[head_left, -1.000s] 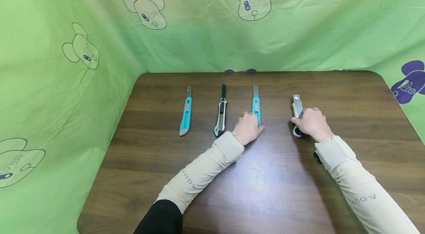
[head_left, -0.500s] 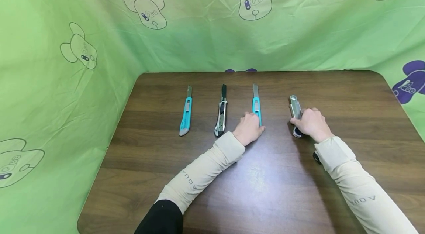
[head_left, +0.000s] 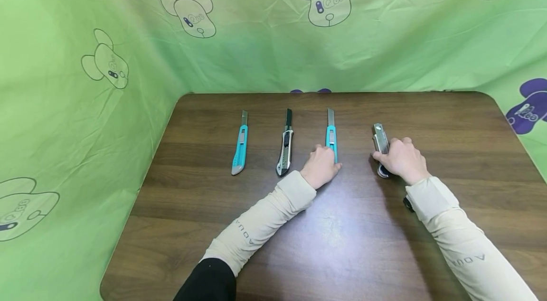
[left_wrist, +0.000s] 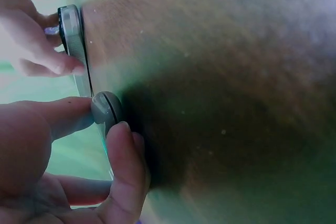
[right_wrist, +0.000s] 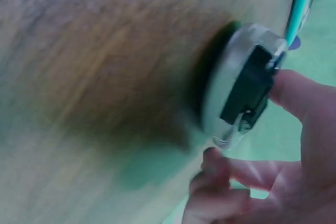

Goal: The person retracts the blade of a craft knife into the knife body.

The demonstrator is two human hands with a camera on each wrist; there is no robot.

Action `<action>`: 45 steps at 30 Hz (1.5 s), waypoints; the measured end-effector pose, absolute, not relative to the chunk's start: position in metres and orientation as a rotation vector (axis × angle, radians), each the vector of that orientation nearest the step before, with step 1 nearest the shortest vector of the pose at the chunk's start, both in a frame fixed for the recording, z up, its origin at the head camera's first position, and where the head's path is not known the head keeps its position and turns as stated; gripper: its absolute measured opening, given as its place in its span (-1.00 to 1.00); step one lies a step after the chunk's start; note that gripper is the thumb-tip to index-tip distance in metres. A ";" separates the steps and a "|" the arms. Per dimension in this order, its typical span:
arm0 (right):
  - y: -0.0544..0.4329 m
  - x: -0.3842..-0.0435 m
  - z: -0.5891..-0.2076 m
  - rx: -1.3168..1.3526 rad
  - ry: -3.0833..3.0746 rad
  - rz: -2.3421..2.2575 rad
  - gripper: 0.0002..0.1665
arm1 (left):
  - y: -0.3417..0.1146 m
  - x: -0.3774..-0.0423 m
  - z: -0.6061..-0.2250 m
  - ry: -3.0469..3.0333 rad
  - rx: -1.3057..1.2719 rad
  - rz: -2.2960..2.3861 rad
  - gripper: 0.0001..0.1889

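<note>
In the head view my left hand [head_left: 321, 166] pinches the lower end of a turquoise utility knife [head_left: 331, 137], whose blade points to the far edge. The left wrist view shows thumb and fingertips on the knife's grey end cap [left_wrist: 106, 108]. Over to the right, my right hand [head_left: 402, 159] grips a silver utility knife [head_left: 381, 139] by its sides, thumb on the left. Its dark end [right_wrist: 249, 85] faces the right wrist camera between thumb and fingers. Both knives lie at or close to the tabletop. My palms hide part of each handle.
Left of my hands lie another turquoise utility knife [head_left: 240, 149] and a silver-and-black utility knife [head_left: 285, 151], roughly parallel. All are on a brown wooden table [head_left: 179, 225]. A green printed cloth [head_left: 256, 54] hangs behind and along the left side.
The silver knife's far end has swung slightly left in my right hand, mostly in the first half second. My left hand and the turquoise knife have stayed nearly still.
</note>
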State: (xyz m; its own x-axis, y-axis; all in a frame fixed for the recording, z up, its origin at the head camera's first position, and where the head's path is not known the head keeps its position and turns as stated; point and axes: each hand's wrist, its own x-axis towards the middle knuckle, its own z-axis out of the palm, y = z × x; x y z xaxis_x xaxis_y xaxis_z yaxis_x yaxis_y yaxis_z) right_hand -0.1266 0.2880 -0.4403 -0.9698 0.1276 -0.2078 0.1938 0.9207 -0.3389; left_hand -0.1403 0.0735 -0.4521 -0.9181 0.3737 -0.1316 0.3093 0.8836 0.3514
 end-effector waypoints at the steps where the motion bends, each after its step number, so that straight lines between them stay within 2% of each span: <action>1: 0.287 -0.127 -0.440 0.239 2.915 -0.544 -0.42 | 0.074 -0.140 -0.452 2.860 0.527 0.485 -0.65; 7: 0.271 -0.127 -0.434 0.160 3.015 -0.661 -0.43 | 0.074 -0.140 -0.453 2.868 0.510 0.489 -0.66; 13: 0.250 -0.128 -0.428 -0.008 2.959 -0.889 -0.39 | 0.076 -0.143 -0.452 2.842 0.409 0.530 -0.48; 22: 0.234 -0.127 -0.424 -0.064 2.907 -0.955 -0.50 | 0.078 -0.145 -0.453 2.764 0.337 0.634 -0.48; 32: 0.232 -0.125 -0.427 -0.080 2.904 -0.962 -0.54 | 0.073 -0.151 -0.449 2.590 0.240 0.863 -0.68; 40: 0.234 -0.126 -0.428 -0.033 2.828 -1.043 -0.52 | 0.058 -0.156 -0.448 1.885 -0.024 1.459 -0.85; 45: 0.234 -0.127 -0.427 0.000 2.753 -1.139 -0.51 | 0.053 -0.158 -0.446 1.574 -0.082 1.634 -0.86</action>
State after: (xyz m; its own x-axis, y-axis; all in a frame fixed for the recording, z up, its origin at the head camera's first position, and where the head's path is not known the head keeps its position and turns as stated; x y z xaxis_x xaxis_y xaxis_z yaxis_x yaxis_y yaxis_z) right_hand -0.1266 0.2335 -0.4273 -0.9869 -0.0616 -0.1491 0.0617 0.7098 -0.7017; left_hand -0.1581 0.0535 -0.4455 -0.6420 0.5095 -0.5729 -0.5914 0.1464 0.7930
